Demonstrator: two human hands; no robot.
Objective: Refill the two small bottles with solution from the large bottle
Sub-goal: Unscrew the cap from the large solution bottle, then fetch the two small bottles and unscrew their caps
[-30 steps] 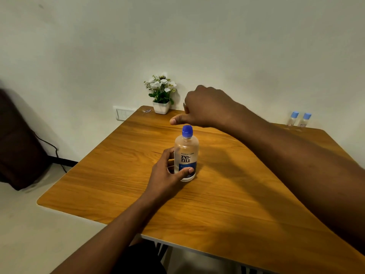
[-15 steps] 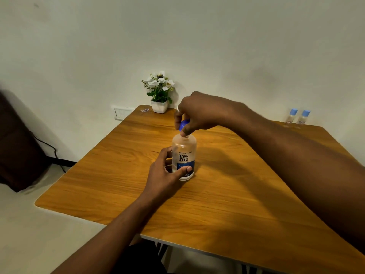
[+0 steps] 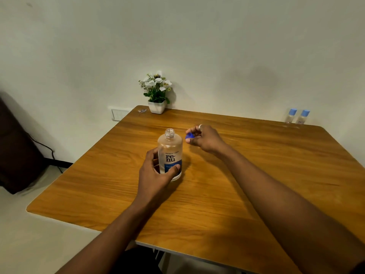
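Observation:
The large clear bottle (image 3: 170, 149) with a blue "re-nu" label stands upright on the wooden table (image 3: 227, 194), its neck uncapped. My left hand (image 3: 156, 173) wraps around its lower half. My right hand (image 3: 205, 138) hovers just right of the neck and pinches the blue cap (image 3: 190, 136) between thumb and fingers. Two small clear bottles with light blue caps, one (image 3: 290, 115) beside the other (image 3: 303, 116), stand together at the far right edge against the wall.
A small white pot of white flowers (image 3: 157, 92) sits at the table's far left corner, with a tiny scrap (image 3: 142, 110) beside it. A wall socket (image 3: 118, 114) and a dark bag (image 3: 17, 147) with a cable lie to the left, off the table.
My right hand came down onto the blue cap, took it off the large bottle and moved right with it. The left hand kept its hold on the bottle.

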